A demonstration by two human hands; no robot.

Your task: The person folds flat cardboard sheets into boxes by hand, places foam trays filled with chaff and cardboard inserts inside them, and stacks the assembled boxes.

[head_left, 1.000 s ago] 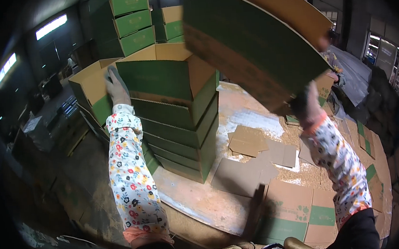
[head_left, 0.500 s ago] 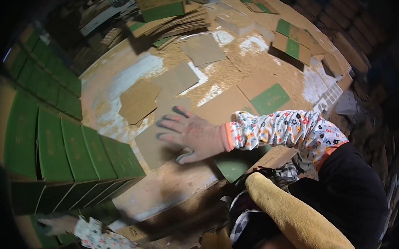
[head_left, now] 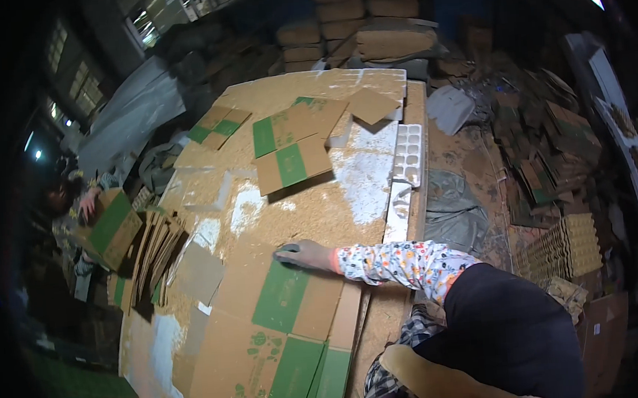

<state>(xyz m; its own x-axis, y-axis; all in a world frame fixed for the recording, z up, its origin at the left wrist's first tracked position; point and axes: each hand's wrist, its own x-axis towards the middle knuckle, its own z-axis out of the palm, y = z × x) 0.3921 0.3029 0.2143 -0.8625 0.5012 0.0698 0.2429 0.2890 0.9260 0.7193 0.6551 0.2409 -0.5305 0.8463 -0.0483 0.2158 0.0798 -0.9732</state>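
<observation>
Hands (head_left: pixel 304 255) shifted onto flattened cardboard (head_left: pixel 286 312) (green-printed)

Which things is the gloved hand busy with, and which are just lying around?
In use:
- right hand, gloved, resting on the flat box
- flat box, brown and green, lying on the board
- board it lies on

Lying about:
- folded boxes farther up the board
- white tray at the board's edge
- egg trays
- cardboard stack
</observation>
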